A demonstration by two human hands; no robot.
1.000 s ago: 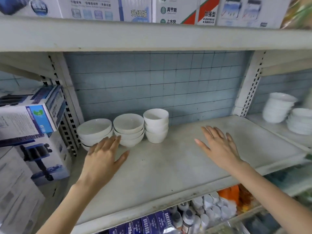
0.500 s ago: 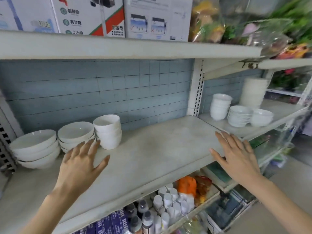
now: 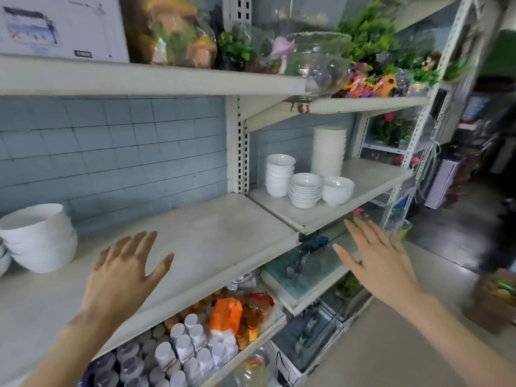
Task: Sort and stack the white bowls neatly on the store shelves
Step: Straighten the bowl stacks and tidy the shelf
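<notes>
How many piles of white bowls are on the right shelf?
4: tall white stack at the back, stack of deep bowls left, stack of shallow bowls in the middle, low pile right. Others may hide behind.

White bowl stacks (image 3: 305,190), two shelves (image 3: 371,177)

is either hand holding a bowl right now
No, the left hand and right hand both hover with fingers spread and hold nothing.
</notes>
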